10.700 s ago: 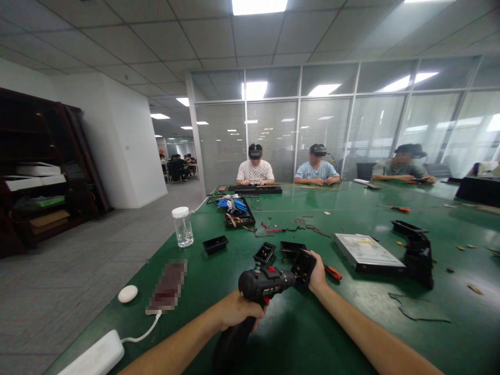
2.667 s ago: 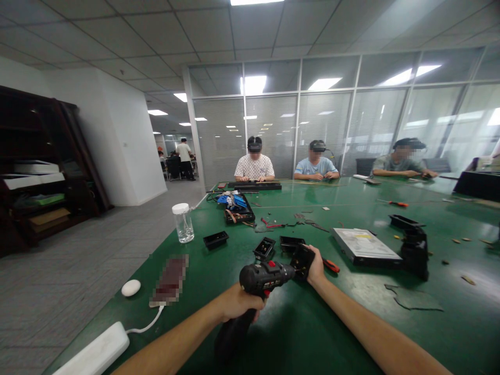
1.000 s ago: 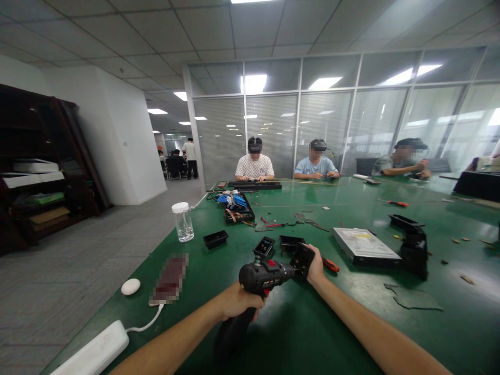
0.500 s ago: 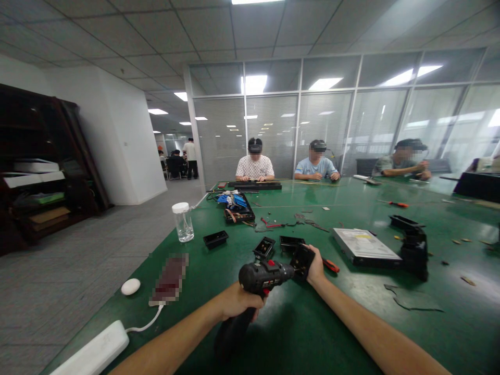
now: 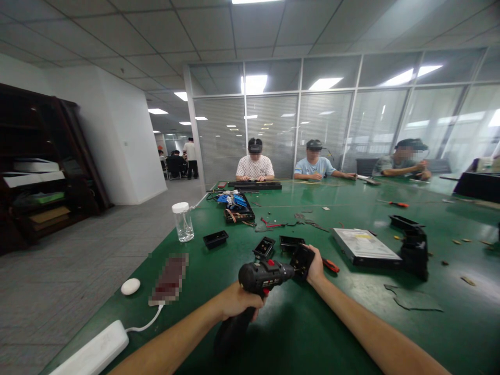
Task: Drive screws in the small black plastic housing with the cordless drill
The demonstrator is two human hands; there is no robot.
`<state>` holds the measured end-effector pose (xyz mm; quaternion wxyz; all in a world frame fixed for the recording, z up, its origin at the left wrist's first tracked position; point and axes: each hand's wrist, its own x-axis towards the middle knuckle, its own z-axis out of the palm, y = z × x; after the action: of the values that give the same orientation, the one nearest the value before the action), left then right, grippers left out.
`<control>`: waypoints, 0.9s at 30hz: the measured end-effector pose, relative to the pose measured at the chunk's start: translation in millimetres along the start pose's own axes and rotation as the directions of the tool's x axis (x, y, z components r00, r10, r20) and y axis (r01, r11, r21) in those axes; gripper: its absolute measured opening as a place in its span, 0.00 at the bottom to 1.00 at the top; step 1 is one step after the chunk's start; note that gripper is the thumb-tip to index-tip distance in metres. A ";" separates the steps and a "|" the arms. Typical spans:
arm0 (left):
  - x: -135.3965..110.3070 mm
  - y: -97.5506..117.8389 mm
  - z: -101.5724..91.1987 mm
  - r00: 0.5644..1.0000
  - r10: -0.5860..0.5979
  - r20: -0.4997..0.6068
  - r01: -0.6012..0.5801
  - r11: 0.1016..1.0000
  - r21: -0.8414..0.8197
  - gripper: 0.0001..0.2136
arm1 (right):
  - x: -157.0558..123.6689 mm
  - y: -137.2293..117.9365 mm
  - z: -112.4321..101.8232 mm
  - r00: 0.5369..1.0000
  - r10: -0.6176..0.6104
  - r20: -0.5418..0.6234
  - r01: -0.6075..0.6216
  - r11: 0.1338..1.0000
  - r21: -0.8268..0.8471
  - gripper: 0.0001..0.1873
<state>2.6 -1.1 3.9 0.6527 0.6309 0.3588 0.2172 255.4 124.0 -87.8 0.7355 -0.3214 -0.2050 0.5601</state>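
My left hand is wrapped round the grip of a black cordless drill, whose nose points right. The bit end meets the inside of a small black plastic housing; the exact contact point is too small to make out. My right hand grips that housing by its right side, holding it tilted above the table. Just behind lie two similar black housings, one with bright metal bits inside and another partly behind the held one. A third black housing sits farther left.
On the green table stand a lidded clear jar, a phone on a white cable, and a white power strip. A silver disc drive and orange-handled tool lie right. Three people sit across the table.
My hands, the drill and the housing look unmoved. Across the table, the person in light blue has stretched an arm out toward the right side of the view.
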 end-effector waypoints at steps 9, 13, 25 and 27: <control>-1.8 2.8 0.8 1.000 0.014 -0.001 -0.014 1.000 0.016 0.07 | -3.7 -2.3 3.0 1.000 0.006 0.011 -0.006 1.000 0.007 0.11; -2.1 3.9 1.7 1.000 0.002 -0.018 -0.002 1.000 0.012 0.07 | -4.6 -2.8 3.3 1.000 0.006 0.008 -0.006 1.000 -0.009 0.12; 2.2 -6.7 -2.6 0.999 0.052 0.013 -0.052 0.998 0.035 0.06 | -6.5 -3.7 5.5 1.000 0.007 -0.011 -0.007 1.000 -0.009 0.11; 1.8 -6.6 -1.8 0.998 0.063 0.010 -0.063 0.998 0.026 0.06 | -8.8 -4.8 7.1 1.000 0.002 -0.006 -0.002 1.000 -0.027 0.11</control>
<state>1.3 0.8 -2.8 0.6388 0.6514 0.3385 0.2302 251.5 116.5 -78.9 0.7311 -0.3332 -0.2102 0.5571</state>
